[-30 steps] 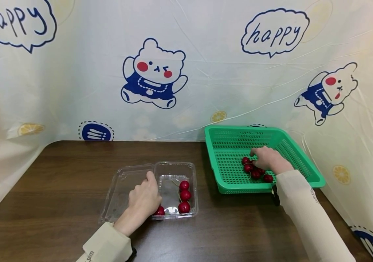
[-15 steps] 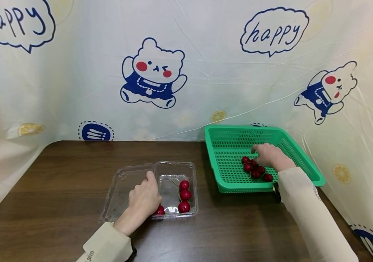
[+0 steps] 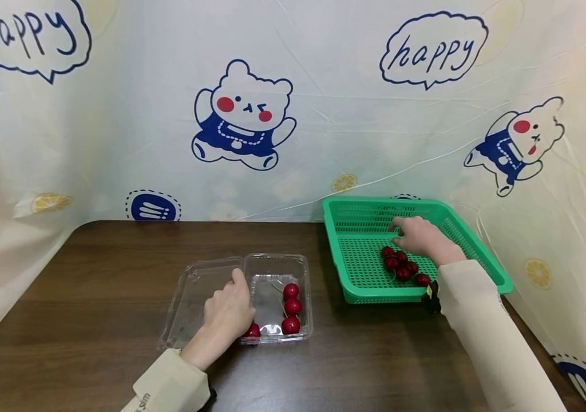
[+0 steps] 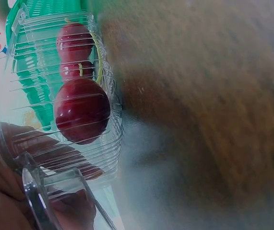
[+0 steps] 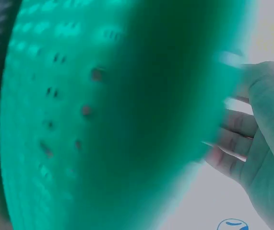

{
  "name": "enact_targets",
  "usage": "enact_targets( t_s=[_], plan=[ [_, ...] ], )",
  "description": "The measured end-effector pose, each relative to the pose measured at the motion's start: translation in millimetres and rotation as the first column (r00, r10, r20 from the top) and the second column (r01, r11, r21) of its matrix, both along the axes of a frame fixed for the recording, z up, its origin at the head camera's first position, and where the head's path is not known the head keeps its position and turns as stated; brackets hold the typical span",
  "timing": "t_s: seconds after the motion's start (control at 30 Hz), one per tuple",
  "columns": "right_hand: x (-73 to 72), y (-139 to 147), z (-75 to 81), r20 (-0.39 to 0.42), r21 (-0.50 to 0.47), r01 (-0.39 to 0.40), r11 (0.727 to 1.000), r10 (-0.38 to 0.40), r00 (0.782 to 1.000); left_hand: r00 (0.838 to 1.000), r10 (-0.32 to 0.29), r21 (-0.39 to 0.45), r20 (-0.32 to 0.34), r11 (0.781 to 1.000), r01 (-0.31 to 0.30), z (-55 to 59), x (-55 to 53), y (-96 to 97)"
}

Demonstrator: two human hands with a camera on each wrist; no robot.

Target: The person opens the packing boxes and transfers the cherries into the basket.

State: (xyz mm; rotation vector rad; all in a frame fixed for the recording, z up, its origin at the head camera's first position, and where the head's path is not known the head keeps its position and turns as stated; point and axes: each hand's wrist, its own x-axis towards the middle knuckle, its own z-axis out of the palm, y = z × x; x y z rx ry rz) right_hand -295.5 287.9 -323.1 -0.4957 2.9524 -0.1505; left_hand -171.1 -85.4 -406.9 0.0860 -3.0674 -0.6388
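A clear plastic clamshell box (image 3: 272,340) lies with its lid (image 3: 190,292) folded out to the left. My left hand (image 3: 228,309) grips it at the hinge side; in the left wrist view fingers (image 4: 45,148) show through the ribbed wall. Inside, three red cherries (image 3: 292,306) line the right side, and another cherry (image 3: 253,330) sits in the near left corner by my hand. My right hand (image 3: 422,236) hovers inside the green basket (image 3: 344,286), just beyond a cluster of cherries (image 3: 402,266), thumb and forefinger apart. The basket wall hides part of it in the right wrist view.
Box and basket stand on a brown wooden table (image 3: 118,274), the basket at the back right. Behind rises a pale curtain (image 3: 334,131) printed with cartoon bears, close to the basket's far rim and right side.
My right hand has shifted slightly back and up from the cherries, its thumb and forefinger showing more apart. More of the cluster shows. My left hand and the box have stayed put.
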Motion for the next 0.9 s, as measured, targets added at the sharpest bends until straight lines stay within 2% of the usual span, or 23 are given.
enact_targets(
  t_s=[0.17, 0.33, 0.5, 0.7, 0.9],
  plan=[
    [1.5, -10, 8.1, -0.041, -0.067, -0.052, 0.996, 0.049, 0.998, 1.000, -0.004, 0.000, -0.001, 1.000, 0.004, -0.5, 0.6, 1.0],
    [4.5, -35, 22.0, -0.078, -0.108, -0.115, 0.987, 0.107, 0.991, 1.000, -0.007, -0.002, -0.004, 1.000, 0.007, -0.5, 0.6, 0.9],
    [8.4, -65, 32.5, -0.111, -0.113, -0.194, 0.974, 0.182, 0.977, 1.000, -0.007, -0.007, -0.007, 1.000, 0.007, -0.3, 0.0, 0.5],
    [15.8, -95, 42.3, -0.143, -0.101, -0.254, 0.962, 0.239, 0.960, 1.000, -0.006, -0.009, -0.010, 1.000, 0.005, 0.0, -0.2, 0.3],
    [24.6, -118, 44.7, -0.123, -0.060, -0.282, 0.957, 0.273, 0.954, 1.000, -0.006, -0.007, -0.006, 1.000, 0.006, 0.4, -0.2, 0.1]
  ],
)
